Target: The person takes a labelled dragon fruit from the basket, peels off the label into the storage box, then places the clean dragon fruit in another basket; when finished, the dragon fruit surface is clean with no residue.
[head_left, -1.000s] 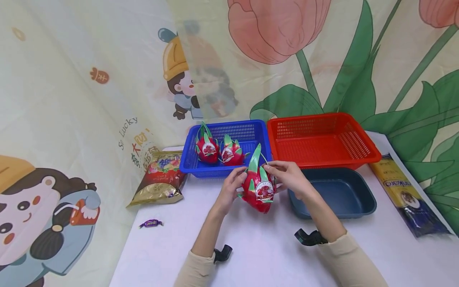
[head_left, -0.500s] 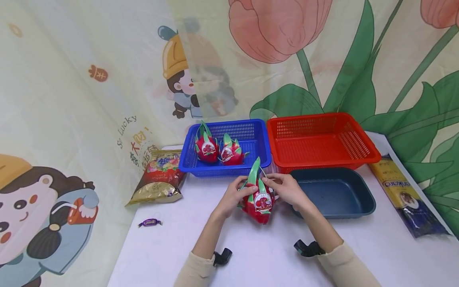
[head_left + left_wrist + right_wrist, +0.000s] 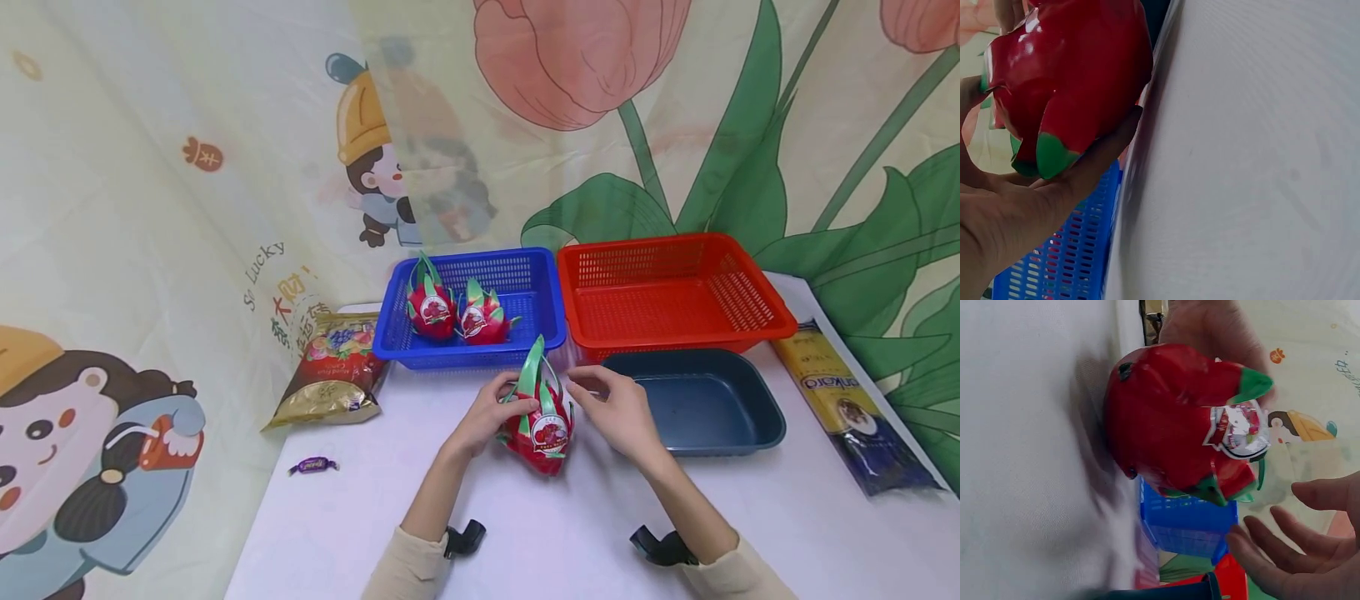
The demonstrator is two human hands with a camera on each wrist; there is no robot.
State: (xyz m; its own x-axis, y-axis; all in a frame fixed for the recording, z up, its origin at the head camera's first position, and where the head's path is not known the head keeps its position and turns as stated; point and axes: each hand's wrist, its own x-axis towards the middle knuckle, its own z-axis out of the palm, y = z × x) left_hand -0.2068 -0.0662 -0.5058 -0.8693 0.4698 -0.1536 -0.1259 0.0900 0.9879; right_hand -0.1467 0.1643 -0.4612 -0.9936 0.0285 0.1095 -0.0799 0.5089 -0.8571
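Note:
A shiny red dragon fruit (image 3: 545,437) with green leaf tips and a label stands at the middle of the white table. My left hand (image 3: 489,415) grips it from its left side, the thumb over the front. In the left wrist view, the left fingers (image 3: 1107,147) curve under the red body of the dragon fruit (image 3: 1094,69). Just right of the fruit hovers my right hand (image 3: 617,410), apart from it, its fingers loosely bent. The right wrist view shows a gap between the dragon fruit (image 3: 1160,419) and the right hand (image 3: 1304,550).
Two similar dragon fruits, one upright (image 3: 431,309) and one leaning (image 3: 483,322), sit in a blue basket (image 3: 468,359). A red basket (image 3: 675,340) and a dark blue tray (image 3: 705,408) are at the right. Around them lie a candy bag (image 3: 333,375), a purple wrapped candy (image 3: 313,465) and a yellow-blue packet (image 3: 855,408).
The dragon fruit has come down toward the front of the table with the left hand on it. My right hand has let go and drawn back to the right.

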